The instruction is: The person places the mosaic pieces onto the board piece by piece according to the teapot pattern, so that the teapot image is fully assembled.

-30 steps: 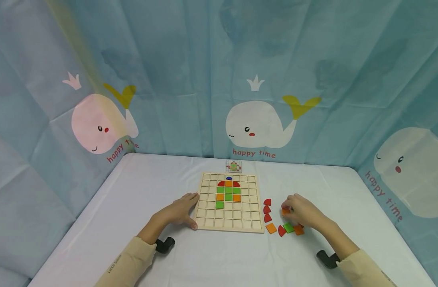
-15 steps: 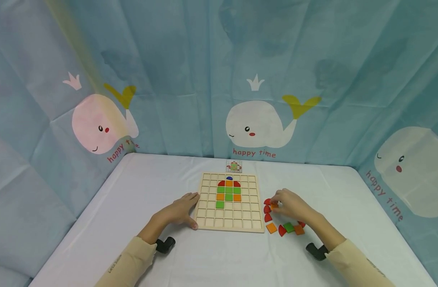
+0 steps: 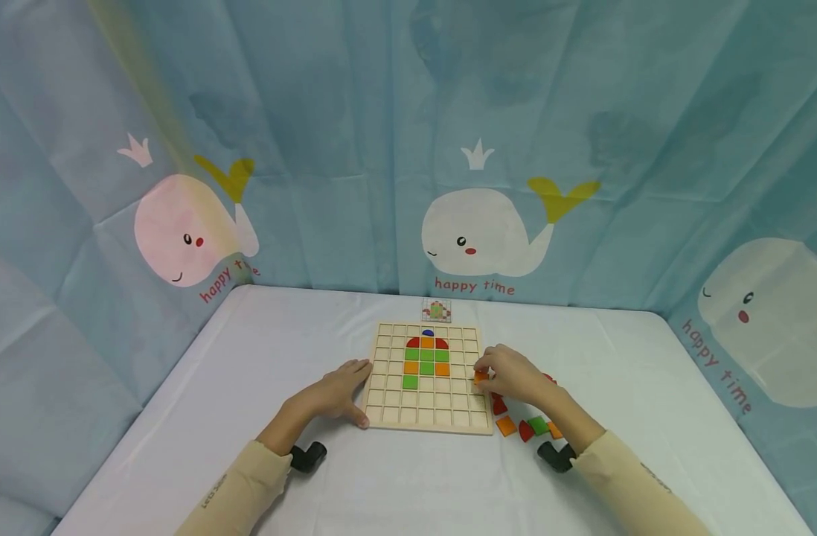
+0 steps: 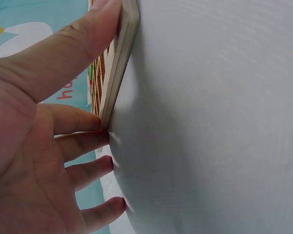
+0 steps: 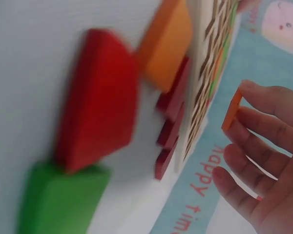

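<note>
Possibly at risk: one orange square tile (image 5: 232, 111), liable to slip or tilt should its thin-edged pinch loosen, clamped between right hand's (image 3: 512, 372) thumb and fingertips, near the right side of the gridded board (image 3: 391, 398); left hand (image 3: 335, 391), fingers spread, touching the opposite edge.
</note>
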`<state>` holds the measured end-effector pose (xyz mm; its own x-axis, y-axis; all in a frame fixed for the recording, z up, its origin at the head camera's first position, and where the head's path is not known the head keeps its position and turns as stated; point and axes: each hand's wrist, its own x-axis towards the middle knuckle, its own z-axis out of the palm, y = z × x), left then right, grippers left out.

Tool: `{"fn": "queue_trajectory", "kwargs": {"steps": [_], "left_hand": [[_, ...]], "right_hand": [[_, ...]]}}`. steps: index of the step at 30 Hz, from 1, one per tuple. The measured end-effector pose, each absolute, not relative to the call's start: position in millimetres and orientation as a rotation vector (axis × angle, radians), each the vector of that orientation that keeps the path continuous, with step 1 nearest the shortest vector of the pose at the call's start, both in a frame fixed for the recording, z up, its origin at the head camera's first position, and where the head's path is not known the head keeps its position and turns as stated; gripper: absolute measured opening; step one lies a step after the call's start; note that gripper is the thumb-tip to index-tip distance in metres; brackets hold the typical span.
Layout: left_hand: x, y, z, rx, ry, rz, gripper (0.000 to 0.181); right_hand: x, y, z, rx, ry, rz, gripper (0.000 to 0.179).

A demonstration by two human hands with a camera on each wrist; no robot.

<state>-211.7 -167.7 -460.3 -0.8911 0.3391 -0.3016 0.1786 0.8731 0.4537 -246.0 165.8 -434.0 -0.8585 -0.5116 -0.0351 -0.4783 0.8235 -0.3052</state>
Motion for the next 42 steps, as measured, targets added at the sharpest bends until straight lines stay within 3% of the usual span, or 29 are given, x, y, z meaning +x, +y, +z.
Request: {"fn": "queue_trajectory", "kwargs": {"steps": [21, 42], "left_hand": [[-211.0, -168.9, -461.3, 0.400, 2.675, 0.604, 0.109], [-211.5, -168.7, -459.8, 0.389, 2.672, 0.599, 0.109]], "right_hand": [[-257.1, 104.8, -441.1, -0.966, 2.847, -0.365, 0.024], [-256.7, 79.5, -446.6, -1.159, 2.811, -0.239, 0.018]]}}
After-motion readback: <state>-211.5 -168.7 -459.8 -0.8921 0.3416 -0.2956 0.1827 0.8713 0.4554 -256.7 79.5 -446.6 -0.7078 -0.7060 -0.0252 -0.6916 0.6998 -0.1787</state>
